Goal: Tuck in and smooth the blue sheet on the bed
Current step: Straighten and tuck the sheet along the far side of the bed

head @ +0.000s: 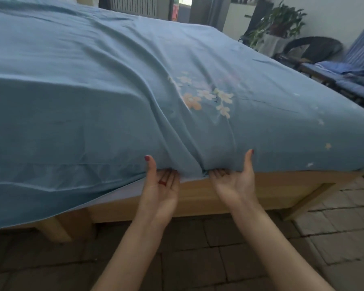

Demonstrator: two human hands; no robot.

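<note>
We work at the bed's near edge, palms up. Our left hand (162, 185) and right hand (233, 183) push flat fingers under the mattress, thumbs against the blue sheet (93, 80), pinching nothing. It covers the bed, hanging loose over the wooden frame (282, 185) leftward. We judge it best to push deep and flatten the fold between our hands.

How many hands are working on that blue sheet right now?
2. The left hand is palm-up at the hanging edge of the blue sheet, fingers pushed under it, thumb up against the cloth; the right hand sits just right of it, posed alike.
</note>
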